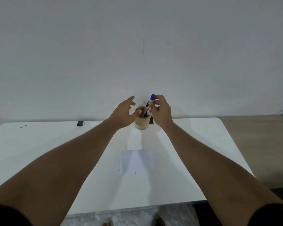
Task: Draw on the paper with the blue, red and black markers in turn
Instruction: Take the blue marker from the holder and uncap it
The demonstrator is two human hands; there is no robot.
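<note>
Head view: our right hand (160, 110) fingers pinch the blue-capped white marker (151, 101) just above the round tan wooden pen cup (141, 122). Left hand (123, 114), fingers spread, sits beside the cup, likely steadying it. White paper sheet (136, 161) lies nearer us on the white desk (39, 152).

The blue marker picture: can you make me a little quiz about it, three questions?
1. True or false: the right hand is pinching the blue marker.
2. Where do the other markers stand: A) in the cup, B) on the paper?
3. What is the left hand holding?

Key: 1 true. 2 A. 3 nothing; it is open beside the cup.
</note>
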